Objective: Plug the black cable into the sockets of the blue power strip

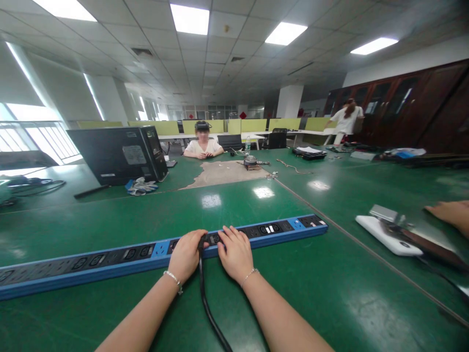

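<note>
A long blue power strip with rows of black and blue sockets lies across the green table. My left hand is closed around a black plug at one of the middle sockets; whether its pins are fully seated cannot be made out. From the plug a thick black power cord runs down toward me between my arms. Just to the right, my right hand lies flat over the strip with its fingers stretched out, touching the sockets.
At the left stand a black computer tower and grey-blue gloves. A white device lies at right, near another person's hand. Across the table sits a person; another person stands by the cabinets.
</note>
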